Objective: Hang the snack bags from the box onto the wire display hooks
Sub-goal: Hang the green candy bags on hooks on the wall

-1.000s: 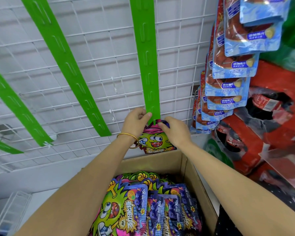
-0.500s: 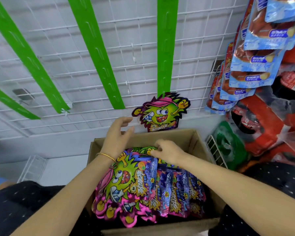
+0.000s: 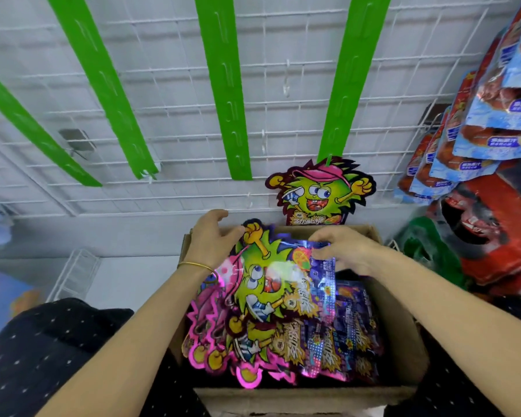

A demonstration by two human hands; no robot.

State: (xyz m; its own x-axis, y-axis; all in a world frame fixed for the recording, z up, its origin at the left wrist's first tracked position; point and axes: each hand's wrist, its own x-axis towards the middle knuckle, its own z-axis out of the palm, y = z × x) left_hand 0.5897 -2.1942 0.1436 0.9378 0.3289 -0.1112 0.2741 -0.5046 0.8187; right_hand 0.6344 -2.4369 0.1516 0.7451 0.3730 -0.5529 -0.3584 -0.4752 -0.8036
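Note:
A cardboard box [image 3: 403, 350] on my lap holds several shiny snack bags printed with a green spiky cartoon figure. The top bag [image 3: 265, 290] lies tilted up at its far end. My left hand [image 3: 209, 239] touches its upper left edge with relaxed fingers. My right hand [image 3: 342, 249] pinches the bag's upper right edge. One more snack bag [image 3: 319, 192] hangs from the lowest hook of the rightmost green strip [image 3: 349, 76] on the white wire grid [image 3: 169, 109].
Three more green hanging strips [image 3: 226, 94] run down the grid and carry nothing. Blue and red snack packs [image 3: 494, 127] hang in a column at the right, above red bags [image 3: 500, 236]. A white wire rack [image 3: 76, 272] stands at the lower left.
Both hands let go of the bag hung on the green strip and came down into the box. They now lift the top bag's far end.

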